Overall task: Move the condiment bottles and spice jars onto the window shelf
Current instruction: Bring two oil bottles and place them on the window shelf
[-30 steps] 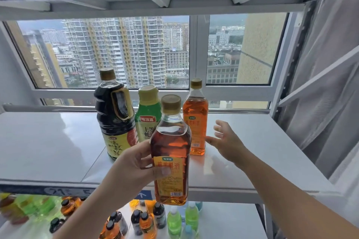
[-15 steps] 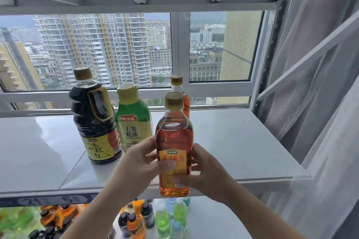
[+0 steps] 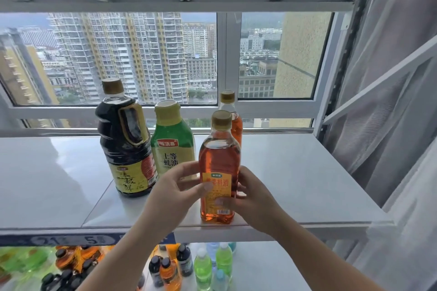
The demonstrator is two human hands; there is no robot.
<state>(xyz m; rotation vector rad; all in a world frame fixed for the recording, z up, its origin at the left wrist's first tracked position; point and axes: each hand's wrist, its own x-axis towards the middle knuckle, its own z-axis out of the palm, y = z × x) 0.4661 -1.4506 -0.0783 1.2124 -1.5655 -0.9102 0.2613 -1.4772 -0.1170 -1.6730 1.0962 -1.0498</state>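
An amber bottle (image 3: 218, 160) with a tan cap is showing a yellow label with red characters. At its 10 o'clock, a green bottle (image 3: 173, 142) is wearing a pale yellow cap and a cream label with a red band. Toward 9 o'clock, a near-black bottle (image 3: 125, 134) is carrying a yellow-and-red label. At 12 o'clock an orange bottle (image 3: 237, 127) is showing. The shelf (image 3: 295, 172) is gleaming white. At 6 o'clock, lime-green bottles (image 3: 203, 269) are glowing.

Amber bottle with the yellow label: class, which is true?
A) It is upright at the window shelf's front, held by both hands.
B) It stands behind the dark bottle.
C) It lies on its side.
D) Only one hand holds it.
A: the amber bottle is upright at the front of the window shelf, left hand and right hand gripping its sides.
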